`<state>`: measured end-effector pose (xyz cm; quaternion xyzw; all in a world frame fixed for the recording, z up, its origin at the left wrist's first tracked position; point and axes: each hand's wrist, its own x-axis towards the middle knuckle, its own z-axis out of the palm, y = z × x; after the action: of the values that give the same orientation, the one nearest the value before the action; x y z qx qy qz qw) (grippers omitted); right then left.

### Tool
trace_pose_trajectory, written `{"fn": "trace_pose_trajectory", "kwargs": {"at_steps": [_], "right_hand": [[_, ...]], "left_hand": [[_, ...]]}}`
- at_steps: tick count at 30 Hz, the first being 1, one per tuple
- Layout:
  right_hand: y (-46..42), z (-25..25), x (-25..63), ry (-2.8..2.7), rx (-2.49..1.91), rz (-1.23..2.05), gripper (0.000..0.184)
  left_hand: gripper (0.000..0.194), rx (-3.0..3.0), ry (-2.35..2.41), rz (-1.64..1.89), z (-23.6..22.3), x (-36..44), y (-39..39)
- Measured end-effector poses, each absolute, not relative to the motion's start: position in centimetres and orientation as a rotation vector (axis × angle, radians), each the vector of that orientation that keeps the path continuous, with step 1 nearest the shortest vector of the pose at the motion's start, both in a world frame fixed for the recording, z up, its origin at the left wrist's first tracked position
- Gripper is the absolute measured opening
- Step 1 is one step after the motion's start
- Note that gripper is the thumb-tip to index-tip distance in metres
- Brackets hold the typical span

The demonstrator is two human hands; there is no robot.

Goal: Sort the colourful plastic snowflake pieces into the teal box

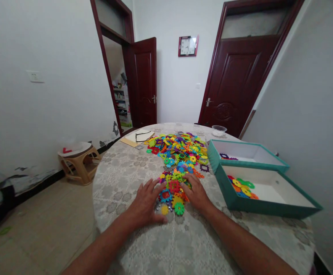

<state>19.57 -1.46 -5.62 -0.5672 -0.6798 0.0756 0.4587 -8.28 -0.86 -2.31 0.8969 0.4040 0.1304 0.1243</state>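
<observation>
Colourful plastic gear pieces lie in a large pile (pixel 180 147) on the table, with a narrower strip of them running towards me. My left hand (pixel 147 198) rests at the left side of this strip, fingers spread and touching its edge. On the other side, my right hand (pixel 196 191) has its fingers apart against the pieces. Between the hands lie a red square piece (pixel 174 186), a blue gear (pixel 165 196), a green gear (pixel 179 209) and a small yellow gear (pixel 164 209). Neither hand grips a piece.
Two teal boxes stand at the right: the near box (pixel 269 210) holds several gears, the far box (pixel 258 147) a few purple pieces. Glasses (pixel 142 136) lie on papers (pixel 130 140) at the back left. A clear bowl (pixel 219 131) sits at the back right. A stool (pixel 80 164) stands left.
</observation>
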Motion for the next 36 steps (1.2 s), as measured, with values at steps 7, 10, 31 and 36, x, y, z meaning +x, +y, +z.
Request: {"fn": "trace_pose_trajectory", "kwargs": {"at_steps": [7,10,31,36], "right_hand": [[-5.9,-5.6,20.0,-2.152,-1.289,0.145,0.073],[-6.2,-6.3,19.5,-2.119,-1.319,0.094,0.069],[-2.7,-7.6,21.4,-1.85,-1.375,-0.074,0.039],[-2.8,-6.9,21.3,-1.906,-1.384,-0.108,0.037]], "left_hand": [[0.118,2.65,1.046,0.418,-3.8,-6.1,-0.4],[0.116,2.653,1.017,0.51,-4.3,-5.1,0.6],[0.043,2.735,1.1,1.072,-4.8,0.3,2.0],[0.046,2.713,1.136,1.111,-5.3,-0.1,2.6]]}}
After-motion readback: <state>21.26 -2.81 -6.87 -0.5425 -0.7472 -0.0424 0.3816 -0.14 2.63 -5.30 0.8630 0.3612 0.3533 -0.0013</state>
